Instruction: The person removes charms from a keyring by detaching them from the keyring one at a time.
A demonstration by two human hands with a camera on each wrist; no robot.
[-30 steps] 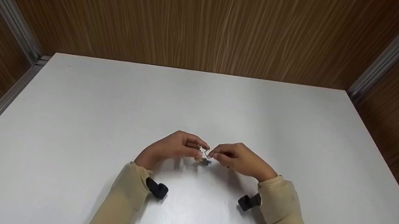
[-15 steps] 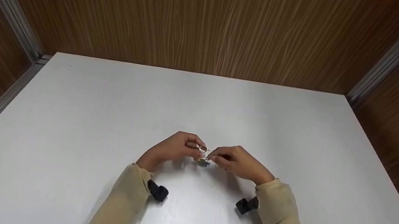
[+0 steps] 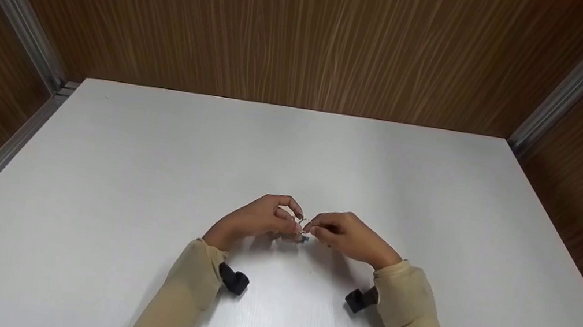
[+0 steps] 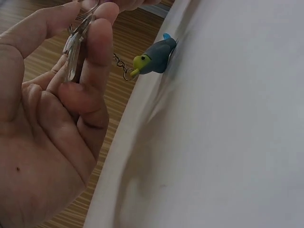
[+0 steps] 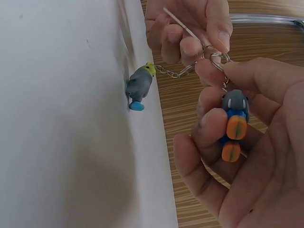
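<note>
My two hands meet at the middle of the white table [image 3: 149, 176]. The left hand [image 3: 286, 218] pinches a metal key ring [image 4: 84, 18] with a silver key [image 4: 72, 54] between thumb and fingers. From that ring a short chain [image 5: 168, 72] runs to a grey charm with a yellow head [image 4: 153, 57] [image 5: 139, 83], which touches the tabletop. The right hand [image 3: 316, 229] pinches a second ring [image 5: 216, 58] right beside the first. A grey-blue charm with orange feet [image 5: 234, 121] lies against the right hand's curled fingers [image 5: 209, 128]. Whether the two rings are linked I cannot tell.
Black wrist cameras [image 3: 233, 280] [image 3: 361, 299] sit on both beige sleeves. Brown wood-grain walls [image 3: 312, 32] with metal corner strips [image 3: 10, 19] enclose the table at the back and both sides.
Both hands stay together at the same spot. The left hand's fingers have curled a little more over the ring, and the hanging charm has shifted slightly right.
</note>
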